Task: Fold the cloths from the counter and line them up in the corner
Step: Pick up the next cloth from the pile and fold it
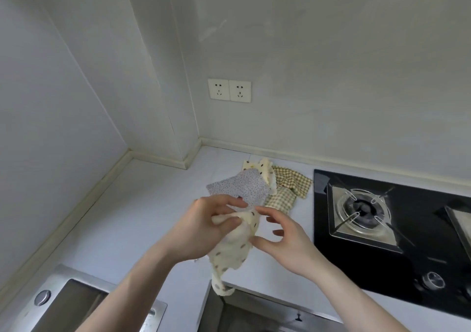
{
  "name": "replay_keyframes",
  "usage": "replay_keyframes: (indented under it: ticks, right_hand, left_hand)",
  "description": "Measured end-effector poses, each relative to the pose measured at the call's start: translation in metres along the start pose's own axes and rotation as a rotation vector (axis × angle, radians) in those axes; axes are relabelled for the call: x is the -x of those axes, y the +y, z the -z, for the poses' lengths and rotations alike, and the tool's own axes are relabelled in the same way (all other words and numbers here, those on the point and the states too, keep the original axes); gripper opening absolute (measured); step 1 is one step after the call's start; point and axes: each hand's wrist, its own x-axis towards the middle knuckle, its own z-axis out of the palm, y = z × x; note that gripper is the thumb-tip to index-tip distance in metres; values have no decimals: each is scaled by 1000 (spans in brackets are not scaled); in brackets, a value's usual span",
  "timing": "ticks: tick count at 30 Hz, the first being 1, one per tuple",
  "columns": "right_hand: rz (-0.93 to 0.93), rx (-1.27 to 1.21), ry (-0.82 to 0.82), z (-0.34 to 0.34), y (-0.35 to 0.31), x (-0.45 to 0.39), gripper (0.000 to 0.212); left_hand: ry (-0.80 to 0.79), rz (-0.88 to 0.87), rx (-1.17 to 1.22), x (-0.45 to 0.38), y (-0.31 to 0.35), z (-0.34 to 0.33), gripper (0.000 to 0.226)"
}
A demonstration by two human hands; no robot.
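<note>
I see my left hand [204,225] pinching the bunched top of a soft cream cloth with brown dots [233,252], held above the pale counter [142,219] so its frilled tail dangles past the front edge, while my right hand [283,239] hovers beside it, fingers spread, gripping nothing. That limp, crumpled fabric could slip from the pinch and fall off the counter. Behind lie a thin lilac speckled cloth [242,187], a cream ruffled one [263,169] and a rumpled green gingham cloth [286,187], unfolded, near the glossy black hob [382,229].
</note>
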Motion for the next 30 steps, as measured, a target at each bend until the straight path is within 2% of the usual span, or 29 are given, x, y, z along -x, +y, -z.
replay_keyframes:
  ticks: [2, 5, 7, 9, 12, 15, 18, 22, 25, 28, 29, 30]
  right_hand:
    - [15, 42, 50, 3, 7, 2, 49]
    - [40, 62, 121, 12, 13, 5, 18]
    - [17, 52, 128, 20, 13, 8, 10]
    - [-9, 25, 106, 26, 12, 12, 12]
    - [-31, 13, 64, 28, 12, 17, 35]
    - [-9, 43, 86, 27, 12, 18, 39]
    - [-1, 43, 102, 27, 12, 20, 41]
    - [20, 30, 53, 31, 6, 26, 54]
    - [23, 40, 67, 31, 9, 25, 42]
    - [35, 58, 181, 28, 23, 20, 8]
    - [26, 61, 203, 29, 27, 19, 3]
    - [6, 62, 220, 31, 31, 18, 10]
  left_hand:
    - [-46, -30, -7, -5, 9, -4, 25]
    - [-65, -62, -28, -14, 19, -9, 24]
    - [-48, -60, -39, -20, 23, -11, 21]
    - [-48, -52, -39, -25, 24, -14, 19]
    - [-59, -42, -77, -27, 29, -21, 13]
    - [-70, -62, -103, -29, 33, -29, 6]
    - [-61, -73, -127, -31, 35, -33, 17]
    - [-44, -63, -140, -33, 31, -37, 37]
    - [-31, -76, -125, -35, 30, -40, 36]
    - [-22, -101, -111, -33, 31, -42, 28]
    - [-12, -102, -119, -33, 30, -43, 26]
    - [-1, -99, -128, -33, 27, -44, 24]
